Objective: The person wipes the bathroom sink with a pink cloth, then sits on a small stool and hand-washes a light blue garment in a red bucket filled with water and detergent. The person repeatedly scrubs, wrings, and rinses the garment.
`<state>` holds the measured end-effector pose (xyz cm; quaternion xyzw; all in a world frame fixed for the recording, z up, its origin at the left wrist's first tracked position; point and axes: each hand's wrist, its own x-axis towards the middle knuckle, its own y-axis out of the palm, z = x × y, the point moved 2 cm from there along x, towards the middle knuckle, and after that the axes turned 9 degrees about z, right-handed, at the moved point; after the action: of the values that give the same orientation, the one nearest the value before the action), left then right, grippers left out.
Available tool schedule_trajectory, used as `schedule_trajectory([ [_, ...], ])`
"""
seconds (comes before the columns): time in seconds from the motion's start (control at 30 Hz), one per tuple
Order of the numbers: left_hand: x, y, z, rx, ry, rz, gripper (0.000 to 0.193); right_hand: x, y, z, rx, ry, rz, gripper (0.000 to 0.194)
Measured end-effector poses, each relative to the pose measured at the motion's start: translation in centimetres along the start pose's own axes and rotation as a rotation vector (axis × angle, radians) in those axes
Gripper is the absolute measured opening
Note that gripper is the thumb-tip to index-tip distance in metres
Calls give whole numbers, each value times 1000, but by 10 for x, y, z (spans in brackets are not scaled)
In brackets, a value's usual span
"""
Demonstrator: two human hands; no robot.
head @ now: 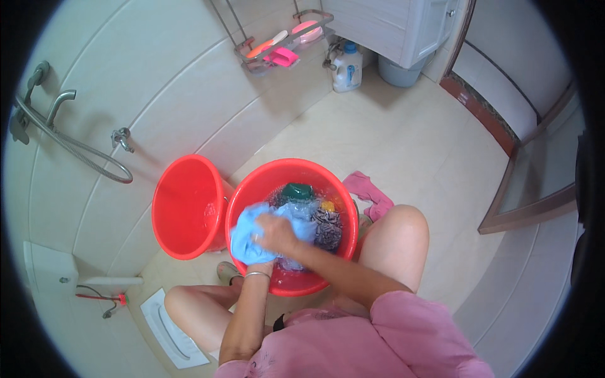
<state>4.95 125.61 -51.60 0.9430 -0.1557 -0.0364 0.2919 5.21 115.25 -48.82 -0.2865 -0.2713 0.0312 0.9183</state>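
Note:
A light blue cloth (248, 236) is bunched over the left side of a red plastic basin (295, 165). Blurred by motion, my right hand (276, 234) presses on the cloth with its fingers curled into it. Below it, my left hand (264, 268) reaches up under the cloth, so only the wrist with a silver bangle shows and the fingers are hidden. Water in the basin holds soaked clothes: a dark green piece (298, 191), a black-and-white patterned garment (327, 229) and a small yellow piece (327, 206).
A red bucket (186, 208) stands left of the basin, and a pink cloth (368, 193) lies on the floor to its right. Along the wall are a shower hose (85, 153), a wire rack (283, 40) with brushes, and a detergent jug (348, 68). A squat toilet (172, 330) is lower left.

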Motion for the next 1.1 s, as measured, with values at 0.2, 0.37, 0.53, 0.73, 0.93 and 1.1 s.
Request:
schedule_trajectory([
  [0.2,28,30,-69,-67,-374,-222,32,42,-48,-73,199,394,164,35],
  [0.37,36,60,-138,-45,-286,-217,34,61,-82,-35,713,390,351,48],
  [0.53,37,85,-206,-151,-144,81,39,62,-95,-21,1065,424,222,51],
  [0.73,33,42,-176,358,-196,-97,40,33,-92,-36,255,428,627,41],
  [0.93,9,-16,-89,1445,-413,146,39,28,-114,-36,-277,470,1008,34],
  [1.1,6,-37,-86,1722,-123,344,30,92,-185,-26,-425,267,548,33],
])
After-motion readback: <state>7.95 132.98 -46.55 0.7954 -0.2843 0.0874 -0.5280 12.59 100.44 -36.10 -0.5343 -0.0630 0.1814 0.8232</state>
